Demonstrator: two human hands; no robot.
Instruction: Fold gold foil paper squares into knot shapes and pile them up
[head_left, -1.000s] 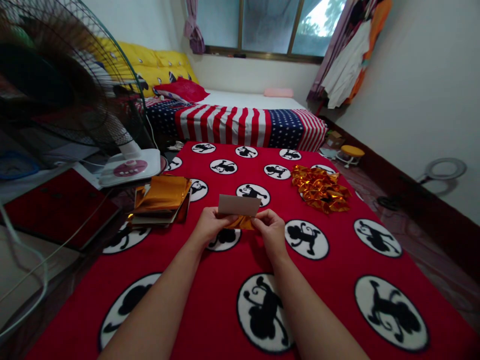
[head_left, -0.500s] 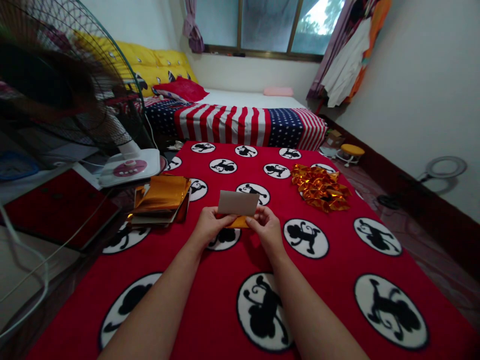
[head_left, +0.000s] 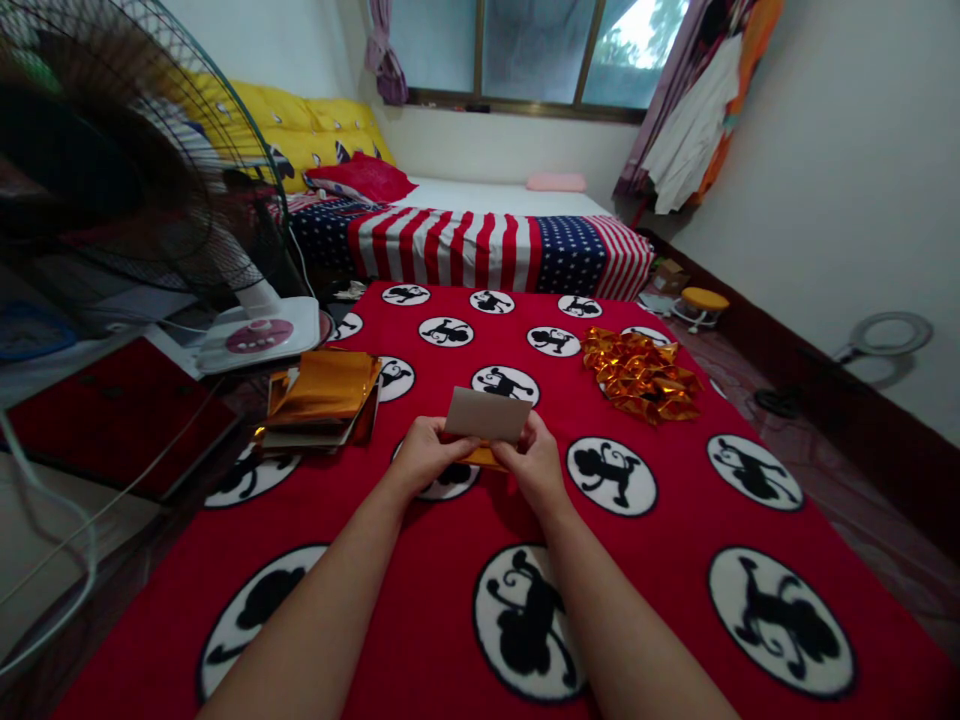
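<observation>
A small sheet of gold foil paper (head_left: 487,416), grey-white on its back, is pinched between both hands above the red blanket (head_left: 420,600). My left hand (head_left: 424,455) grips its lower left edge with closed fingers. My right hand (head_left: 534,465) grips the lower right edge, fingers closed on it. A gold fold of the sheet shows below, between the thumbs. A stack of flat gold foil sheets (head_left: 322,398) lies to the left of the hands. To the right sits a heap of folded gold foil pieces (head_left: 639,376).
An electric fan (head_left: 135,170) stands at the left, its white base (head_left: 259,333) by the stack. A dark red flat case (head_left: 112,410) lies at the left. Behind is a bed with a stars-and-stripes cover (head_left: 487,245). A yellow stool (head_left: 703,303) and a ring light (head_left: 889,335) stand at the right.
The hands have drawn closer together and the sheet has tilted and shifted slightly right; less of the gold fold shows below it.
</observation>
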